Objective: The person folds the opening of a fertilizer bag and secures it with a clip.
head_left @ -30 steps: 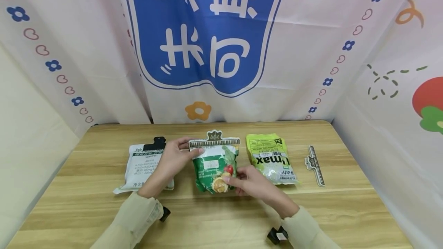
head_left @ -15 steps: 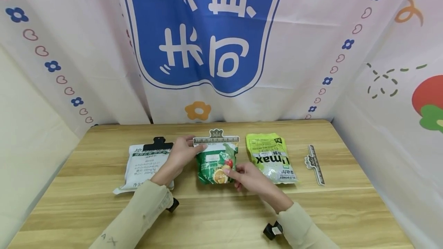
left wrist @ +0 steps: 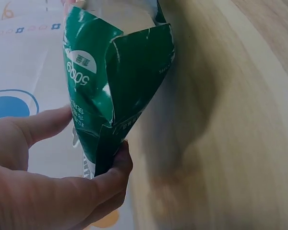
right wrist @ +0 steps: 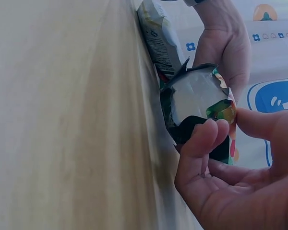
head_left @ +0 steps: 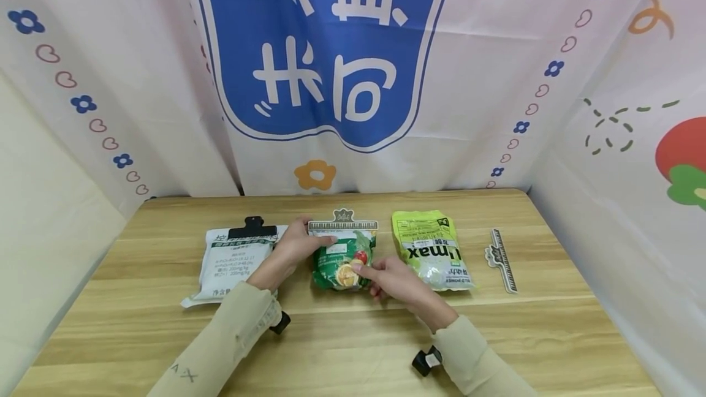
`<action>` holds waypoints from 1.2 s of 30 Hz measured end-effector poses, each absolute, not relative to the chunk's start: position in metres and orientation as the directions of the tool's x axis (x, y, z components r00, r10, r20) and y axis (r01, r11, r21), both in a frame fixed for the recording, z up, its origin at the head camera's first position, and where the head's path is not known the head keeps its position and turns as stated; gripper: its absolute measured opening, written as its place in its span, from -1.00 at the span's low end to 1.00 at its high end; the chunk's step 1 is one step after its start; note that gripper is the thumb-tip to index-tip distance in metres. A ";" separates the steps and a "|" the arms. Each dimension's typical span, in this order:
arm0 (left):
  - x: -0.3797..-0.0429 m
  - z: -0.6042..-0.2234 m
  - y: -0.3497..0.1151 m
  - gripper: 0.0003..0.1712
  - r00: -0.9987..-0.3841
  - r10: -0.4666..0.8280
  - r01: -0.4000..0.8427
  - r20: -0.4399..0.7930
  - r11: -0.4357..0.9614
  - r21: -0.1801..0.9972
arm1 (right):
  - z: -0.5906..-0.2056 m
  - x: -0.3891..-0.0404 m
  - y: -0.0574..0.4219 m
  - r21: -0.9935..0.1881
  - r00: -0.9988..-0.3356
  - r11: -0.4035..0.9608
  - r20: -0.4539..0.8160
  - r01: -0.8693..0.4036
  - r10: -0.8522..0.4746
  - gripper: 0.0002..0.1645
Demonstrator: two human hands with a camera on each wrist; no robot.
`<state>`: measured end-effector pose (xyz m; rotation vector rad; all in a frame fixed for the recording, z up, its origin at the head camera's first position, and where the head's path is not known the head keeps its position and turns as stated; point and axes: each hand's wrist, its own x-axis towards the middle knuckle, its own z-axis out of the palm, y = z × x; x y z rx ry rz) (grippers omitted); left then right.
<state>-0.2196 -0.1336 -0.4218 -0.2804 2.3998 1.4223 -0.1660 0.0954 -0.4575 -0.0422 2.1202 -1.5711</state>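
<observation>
A small green bag [head_left: 331, 265] with fruit pictures is held between both hands over the middle of the table. A wide clip with a crown-shaped grip [head_left: 343, 223] closes its top edge. My left hand [head_left: 295, 245] grips the bag's upper left side, thumb on the front. The right hand [head_left: 394, 280] pinches the lower right corner between thumb and fingers. In the left wrist view the folded green side of the bag [left wrist: 139, 72] sits between thumb and fingers, close over the wood. The right wrist view shows the bag's pale, flat bottom [right wrist: 194, 98].
At left lies a white bag [head_left: 231, 268] with a black clip [head_left: 254, 229], partly behind the left hand. To the right lie a lime-green bag [head_left: 432, 250] and a loose crown clip [head_left: 502, 262]. A printed cloth [head_left: 469, 97] hangs behind the wooden table [head_left: 342, 354].
The green bag has come down and its lower end has shifted away from me. Both hands have moved with it, the left one slightly rightward. The other bags and the loose clip stay put.
</observation>
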 end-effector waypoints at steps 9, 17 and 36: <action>-0.225 -0.432 -0.135 0.12 -0.922 0.006 -0.339 -0.387 0.468 0.816 | -0.465 -0.173 0.095 -0.897 -0.848 0.313 -0.411 0.312 -0.334 -0.53; -0.231 -0.440 -0.137 0.12 -0.916 0.018 -0.341 -0.401 0.493 0.800 | -0.467 -0.179 0.095 -0.893 -0.850 0.313 -0.419 0.322 -0.319 -0.45; -0.231 -0.439 -0.141 0.03 -0.921 0.014 -0.295 -0.390 0.631 0.718 | -0.463 -0.182 0.094 -0.896 -0.853 0.308 -0.413 0.318 -0.320 -0.48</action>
